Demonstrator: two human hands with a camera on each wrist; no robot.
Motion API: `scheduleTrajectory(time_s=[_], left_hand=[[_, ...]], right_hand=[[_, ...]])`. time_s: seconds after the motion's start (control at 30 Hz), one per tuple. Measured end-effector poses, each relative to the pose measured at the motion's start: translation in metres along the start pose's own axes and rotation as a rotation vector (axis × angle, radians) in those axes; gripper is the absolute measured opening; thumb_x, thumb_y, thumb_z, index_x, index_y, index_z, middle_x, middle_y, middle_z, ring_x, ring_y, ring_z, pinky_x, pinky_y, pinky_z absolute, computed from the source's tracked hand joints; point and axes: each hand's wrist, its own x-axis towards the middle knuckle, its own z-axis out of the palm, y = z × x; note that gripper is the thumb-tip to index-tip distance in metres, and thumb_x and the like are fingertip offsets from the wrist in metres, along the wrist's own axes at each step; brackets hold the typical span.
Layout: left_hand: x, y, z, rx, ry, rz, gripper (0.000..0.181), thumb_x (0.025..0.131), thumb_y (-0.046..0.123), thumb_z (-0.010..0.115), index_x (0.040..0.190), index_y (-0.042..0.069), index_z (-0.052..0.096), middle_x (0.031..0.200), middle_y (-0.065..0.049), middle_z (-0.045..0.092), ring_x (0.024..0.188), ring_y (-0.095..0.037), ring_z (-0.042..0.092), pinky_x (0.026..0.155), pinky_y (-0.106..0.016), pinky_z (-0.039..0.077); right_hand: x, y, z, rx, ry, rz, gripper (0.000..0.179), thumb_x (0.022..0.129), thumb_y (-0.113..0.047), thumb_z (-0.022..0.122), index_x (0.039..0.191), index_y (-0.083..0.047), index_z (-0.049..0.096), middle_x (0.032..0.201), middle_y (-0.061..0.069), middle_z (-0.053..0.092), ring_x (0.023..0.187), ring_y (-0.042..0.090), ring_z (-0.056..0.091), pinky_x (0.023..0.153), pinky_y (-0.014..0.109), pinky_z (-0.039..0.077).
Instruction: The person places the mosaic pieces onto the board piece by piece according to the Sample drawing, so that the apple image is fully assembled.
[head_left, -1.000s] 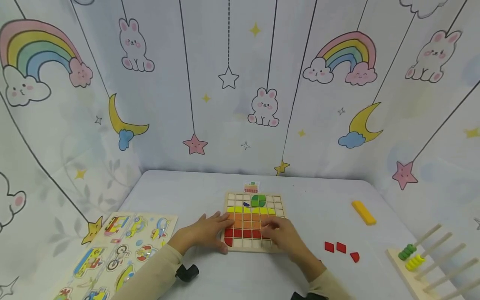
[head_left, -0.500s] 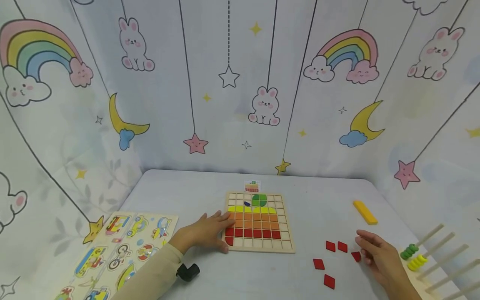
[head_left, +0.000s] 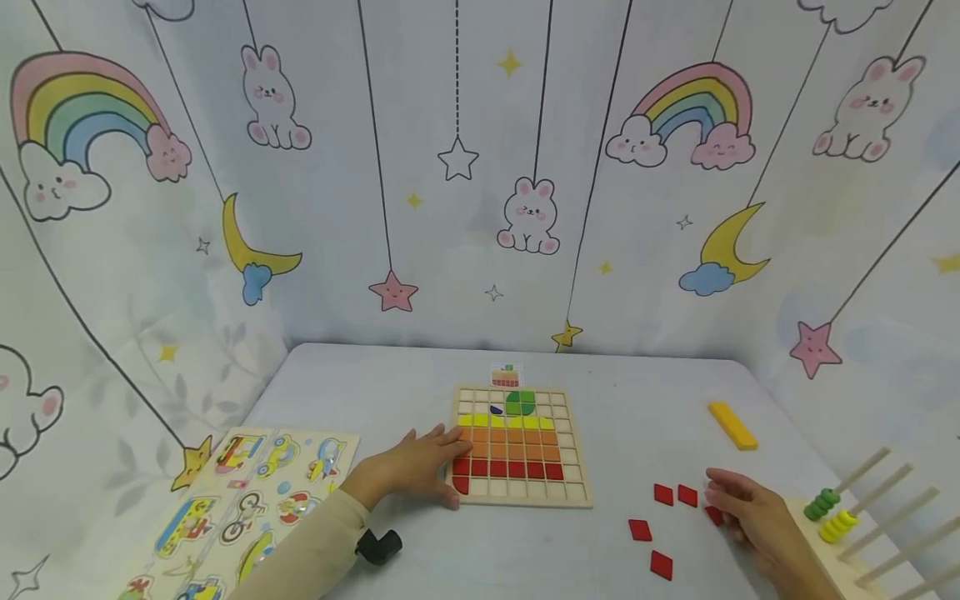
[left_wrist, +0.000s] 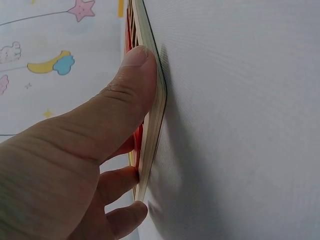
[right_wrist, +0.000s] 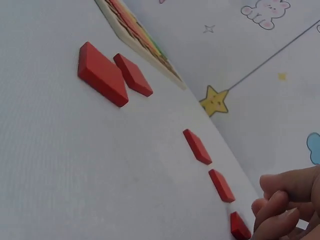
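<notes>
My left hand [head_left: 412,467] rests on the left side of a wooden grid board [head_left: 576,494], with the thumb against the edge in the left wrist view. Rows of red, orange and yellow tiles and a green shape fill part of the board's grid. At the right, my right hand [head_left: 761,525] hovers beside a red quarter-round tile [right_wrist: 239,226], partly hidden by the fingers. Those fingers are loosely bent, and nothing shows between them. Several red square tiles lie nearby, among them one red tile [head_left: 640,530] and another red tile [head_left: 662,565].
A small picture card [head_left: 506,375] lies behind the board. At left are vehicle picture puzzles [head_left: 247,500] and a black object [head_left: 379,547]. On the right lie a yellow bar [head_left: 732,426] and a wooden peg stand [head_left: 832,550] with green and yellow beads.
My right hand has gone from the board to the right, beside the red quarter-round tile, uncovering a red tile row and loose tiles. The left hand stays on the board.
</notes>
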Motion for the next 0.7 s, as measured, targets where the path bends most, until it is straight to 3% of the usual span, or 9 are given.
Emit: scheduleTrajectory(time_s=[0.17,0.23,0.3,0.33,0.43,0.5,0.6,0.7], left_hand=[[-0.001,0.002,0.0,-0.011,-0.004,-0.003,0.088,0.08,0.061,0.078,0.155,0.028,0.045,0.168,-0.001,0.029,0.155,-0.034,0.022,0.119,-0.07,0.017],[-0.001,0.002,0.0,-0.014,-0.004,-0.002,0.088,0.08,0.061,0.078,0.155,0.028,0.045,0.168,-0.002,0.029,0.155,-0.034,0.022,0.119,-0.07,0.017],[-0.001,0.002,0.0,-0.01,-0.005,0.0,0.089,0.08,0.061,0.078,0.155,0.028,0.045,0.168,-0.001,0.029,0.155,-0.034,0.022,0.119,-0.07,0.017],[-0.001,0.001,0.001,-0.009,-0.007,0.001,0.089,0.08,0.062,0.078,0.155,0.027,0.045,0.168,-0.001,0.029,0.155,-0.034,0.022,0.119,-0.07,0.017],[-0.001,0.0,0.001,-0.006,-0.01,0.0,0.089,0.08,0.062,0.078,0.155,0.028,0.045,0.168,-0.001,0.028,0.156,-0.033,0.021,0.119,-0.069,0.016],[-0.001,0.0,0.001,-0.008,-0.005,-0.002,0.089,0.08,0.062,0.078,0.155,0.028,0.045,0.168,-0.001,0.028,0.155,-0.033,0.022,0.119,-0.069,0.016],[-0.001,0.001,0.0,-0.012,0.0,-0.003,0.089,0.08,0.061,0.078,0.155,0.028,0.045,0.168,-0.001,0.029,0.155,-0.033,0.022,0.119,-0.069,0.016],[-0.001,0.002,0.0,-0.016,-0.001,-0.003,0.088,0.08,0.061,0.079,0.154,0.027,0.046,0.168,-0.001,0.029,0.155,-0.033,0.023,0.119,-0.07,0.017]], right_hand=[[0.001,-0.004,-0.004,0.242,-0.06,0.036,0.022,0.104,-0.026,0.061,0.122,-0.032,0.072,0.097,-0.016,0.073,0.078,0.011,0.055,0.062,0.021,0.046],[0.002,-0.004,-0.003,0.241,-0.07,0.031,0.02,0.104,-0.026,0.061,0.118,-0.032,0.073,0.097,-0.015,0.072,0.077,0.011,0.055,0.061,0.021,0.045],[0.002,-0.003,0.001,0.114,-0.066,0.011,0.028,0.102,-0.025,0.064,0.129,-0.024,0.069,0.1,-0.01,0.072,0.081,0.015,0.056,0.062,0.023,0.047],[0.002,-0.002,0.004,-0.005,-0.064,-0.01,0.035,0.1,-0.025,0.066,0.135,-0.018,0.066,0.104,-0.006,0.072,0.086,0.018,0.057,0.067,0.025,0.051],[0.002,-0.002,0.015,-0.394,-0.06,-0.101,0.055,0.095,-0.025,0.071,0.144,-0.004,0.055,0.118,0.01,0.069,0.104,0.03,0.056,0.087,0.045,0.056],[0.003,-0.004,0.02,-0.58,-0.048,-0.162,0.056,0.092,-0.024,0.073,0.141,-0.002,0.057,0.124,0.015,0.067,0.111,0.033,0.053,0.096,0.059,0.051],[0.003,-0.006,0.023,-0.7,-0.031,-0.203,0.056,0.09,-0.026,0.077,0.137,0.0,0.059,0.116,0.016,0.067,0.106,0.032,0.054,0.094,0.062,0.05],[0.003,-0.007,0.022,-0.697,-0.036,-0.191,0.053,0.089,-0.031,0.078,0.13,0.0,0.063,0.106,0.009,0.069,0.097,0.025,0.056,0.086,0.05,0.055]])
